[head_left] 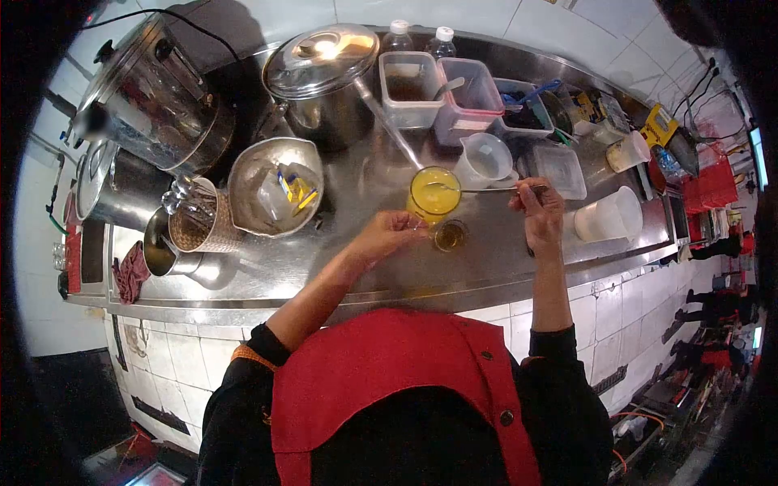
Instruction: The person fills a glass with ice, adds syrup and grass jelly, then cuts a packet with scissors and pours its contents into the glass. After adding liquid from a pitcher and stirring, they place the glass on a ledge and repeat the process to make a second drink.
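Observation:
A glass of yellow-orange drink (433, 201) stands on the steel counter in front of me. My left hand (391, 238) is closed at the lower left side of this glass, its fingertips against the base. In the fingers of my right hand (541, 207) is the handle of a long metal spoon (486, 190); its other end dips into the drink. Just below the glass sits a small glass of dark liquid (450, 236), close to my left fingertips. A clear plastic jug (484, 159) stands behind, between the drink and my right hand.
A large lidded pot (322, 97) and plastic tubs (410, 109) line the back. To the left are a metal bowl (243, 182) with packets, a woven basket (212, 235) of utensils and a steel urn (158, 97). At right stands a white container (609, 215).

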Available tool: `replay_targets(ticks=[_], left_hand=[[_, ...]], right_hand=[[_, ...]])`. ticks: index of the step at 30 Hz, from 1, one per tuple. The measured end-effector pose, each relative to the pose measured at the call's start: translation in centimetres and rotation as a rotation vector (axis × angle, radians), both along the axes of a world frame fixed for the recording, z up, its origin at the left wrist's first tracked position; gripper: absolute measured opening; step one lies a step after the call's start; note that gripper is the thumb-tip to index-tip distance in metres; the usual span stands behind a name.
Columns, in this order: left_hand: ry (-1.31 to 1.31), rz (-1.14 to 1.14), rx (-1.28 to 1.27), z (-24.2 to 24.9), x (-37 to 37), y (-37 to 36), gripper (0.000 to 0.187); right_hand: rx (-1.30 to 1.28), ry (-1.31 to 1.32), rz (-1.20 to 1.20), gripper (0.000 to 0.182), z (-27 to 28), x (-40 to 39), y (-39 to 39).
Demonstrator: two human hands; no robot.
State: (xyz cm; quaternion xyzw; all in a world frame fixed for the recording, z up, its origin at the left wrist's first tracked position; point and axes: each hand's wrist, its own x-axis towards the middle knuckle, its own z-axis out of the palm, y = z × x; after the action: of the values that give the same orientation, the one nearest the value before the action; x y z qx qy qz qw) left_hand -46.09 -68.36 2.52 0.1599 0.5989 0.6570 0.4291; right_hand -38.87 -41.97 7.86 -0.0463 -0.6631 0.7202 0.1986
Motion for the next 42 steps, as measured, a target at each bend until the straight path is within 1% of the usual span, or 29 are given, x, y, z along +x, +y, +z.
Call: replay_targets(ticks=[2,6,8,11,13,16,18,20,22,29,34,40,42], left_hand=[[0.000,0.008,0.029,-0.2,0.0,0.0,0.023],[-0.017,0.001,0.017,-0.3,-0.1,-0.1,0.024],[-0.025,0.009,-0.004,-0.3,-0.1,-0.1,0.025],[-0.016,0.005,0.059,-0.8,-0.1,-0.1,0.026],[-0.013,0.004,-0.041,-0.7,-0.2,0.0,0.028],[-0.047,0.008,0.015,-0.7,-0.1,-0.1,0.030],[-0.039,0.010,0.004,-0.5,0.0,-0.2,0.030],[-0.031,0.012,-0.006,-0.3,0.0,-0.2,0.031],[0.014,0.013,-0.019,-0.3,0.0,-0.3,0.031],[0.013,0.018,-0.015,-1.5,-0.2,-0.9,0.031],[-0.058,0.076,-0.049,-0.1,0.1,-1.6,0.029],[0.007,0.179,0.007,-0.9,0.2,-2.6,0.027],[0.000,0.190,-0.012,-0.8,0.2,-3.2,0.028]], right_hand=[[-0.089,-0.027,-0.002,0.012,-0.5,0.0,0.1],[-0.108,-0.031,0.026,0.013,-1.0,0.1,0.6],[-0.160,-0.037,0.020,0.012,-1.1,0.2,0.6],[-0.201,-0.047,0.024,0.011,-1.0,0.3,0.6],[-0.195,-0.069,0.004,0.011,-0.6,0.5,0.5],[-0.194,-0.083,0.002,0.011,-0.7,0.5,1.0],[-0.199,-0.075,0.018,0.011,-0.5,0.6,1.1],[-0.147,-0.080,-0.015,0.011,0.2,0.7,0.9],[-0.168,-0.075,-0.016,0.011,0.1,0.7,1.2],[-0.189,-0.069,-0.060,0.013,0.2,0.5,1.2],[-0.230,-0.049,-0.069,0.010,0.6,0.2,1.0],[-0.295,-0.059,-0.083,0.007,0.5,-0.4,1.1],[-0.300,-0.073,-0.099,0.007,0.5,-0.6,1.3]])
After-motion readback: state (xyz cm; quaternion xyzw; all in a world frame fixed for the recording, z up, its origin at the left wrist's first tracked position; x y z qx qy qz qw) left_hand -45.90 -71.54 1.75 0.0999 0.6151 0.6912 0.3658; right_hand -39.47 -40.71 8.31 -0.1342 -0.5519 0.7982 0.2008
